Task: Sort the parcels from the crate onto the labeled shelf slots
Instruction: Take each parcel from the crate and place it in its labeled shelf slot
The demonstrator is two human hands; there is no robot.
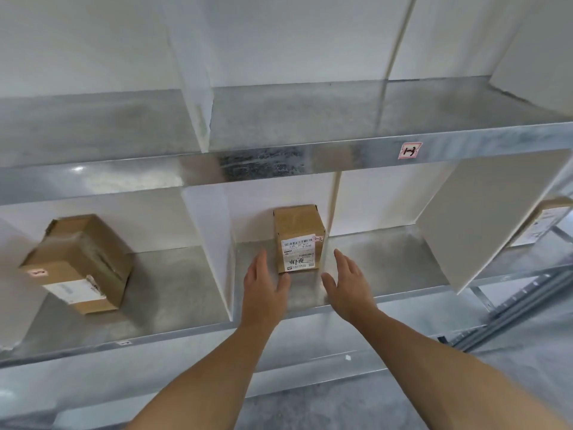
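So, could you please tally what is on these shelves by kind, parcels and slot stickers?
Cardboard parcels: 3 (left slot, middle slot, far right, partly hidden)
Slot stickers on shelf edges: 2 (upper, lower)
Total: 5

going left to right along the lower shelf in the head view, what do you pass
tilted cardboard box → white divider → left hand → upright labeled parcel → right hand → angled white divider → partly hidden parcel at the far right edge
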